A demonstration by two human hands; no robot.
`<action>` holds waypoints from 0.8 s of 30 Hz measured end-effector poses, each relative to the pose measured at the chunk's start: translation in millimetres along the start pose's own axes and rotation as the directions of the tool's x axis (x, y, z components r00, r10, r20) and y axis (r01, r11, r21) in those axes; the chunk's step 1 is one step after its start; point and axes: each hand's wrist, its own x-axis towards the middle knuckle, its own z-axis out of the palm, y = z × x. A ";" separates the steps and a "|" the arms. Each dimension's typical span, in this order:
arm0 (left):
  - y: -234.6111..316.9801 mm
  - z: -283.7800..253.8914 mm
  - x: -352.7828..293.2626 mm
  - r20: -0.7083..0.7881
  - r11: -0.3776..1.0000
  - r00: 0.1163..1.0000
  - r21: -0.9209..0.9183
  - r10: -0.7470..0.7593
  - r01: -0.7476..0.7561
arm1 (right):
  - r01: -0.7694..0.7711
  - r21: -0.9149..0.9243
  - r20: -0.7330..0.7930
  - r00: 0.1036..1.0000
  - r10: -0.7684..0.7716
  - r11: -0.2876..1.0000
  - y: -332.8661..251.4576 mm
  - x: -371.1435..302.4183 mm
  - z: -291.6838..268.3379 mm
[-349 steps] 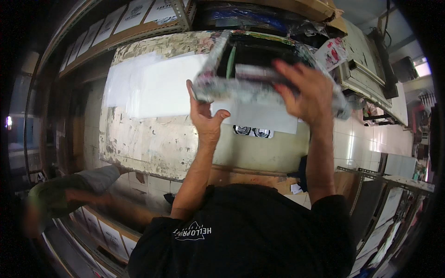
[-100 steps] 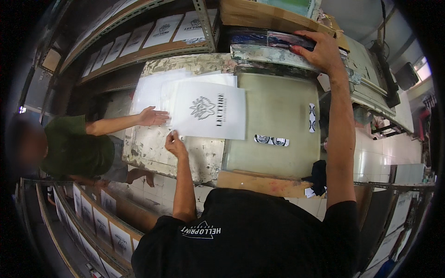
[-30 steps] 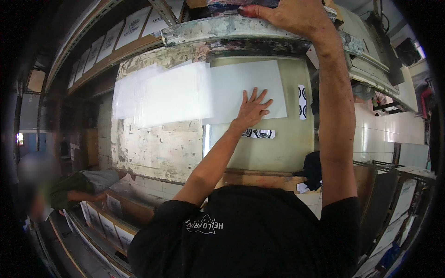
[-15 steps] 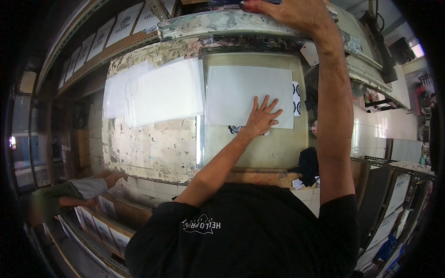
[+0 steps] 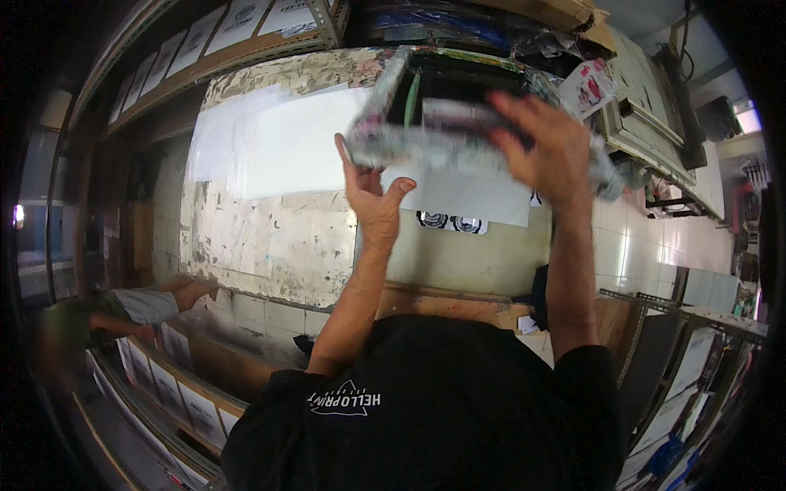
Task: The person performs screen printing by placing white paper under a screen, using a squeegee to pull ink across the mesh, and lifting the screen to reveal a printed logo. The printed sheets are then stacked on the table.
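Observation:
A paint-crusted screen-printing frame (image 5: 458, 149) hangs tilted over the far part of the greenish printing board (image 5: 458, 266), blurred by motion. Against its near left corner is my left hand (image 5: 373, 200), fingers and thumb spread apart; some fingertips are hidden by the frame. My right hand (image 5: 557, 151) is over the frame's right part, its fingers too smeared to show a grip. Under the frame a white sheet (image 5: 483, 196) lies on the board, partly covered. A piece with black round prints (image 5: 450, 222) pokes out at the sheet's near edge.
White sheets (image 5: 286, 147) lie on the stained table (image 5: 270, 245) to the left. Racks with printed boxes (image 5: 201, 37) stand far left. A person's bare legs (image 5: 187, 295) show at the left. Plastic packaging (image 5: 588, 86) sits beyond the frame's right end.
The screen frame has come down and toward me from the far edge. My left hand has left the white sheet for the frame's left corner. My right hand has moved nearer.

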 end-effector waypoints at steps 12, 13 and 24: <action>-78.8 -146.9 -77.7 0.331 0.420 0.942 0.848 0.056 -0.324 | -0.234 0.017 0.570 0.801 0.183 0.972 -18.0 -138.9 131.0; -74.9 -143.1 -77.0 0.319 0.392 0.947 0.868 0.032 -0.306 | -0.257 -0.012 0.589 0.779 0.215 0.966 -19.0 -142.4 136.4; -68.5 -142.6 -77.7 0.289 0.382 0.957 0.887 -0.024 -0.259 | -0.218 -0.111 0.310 0.919 0.242 0.970 119.2 -36.1 237.8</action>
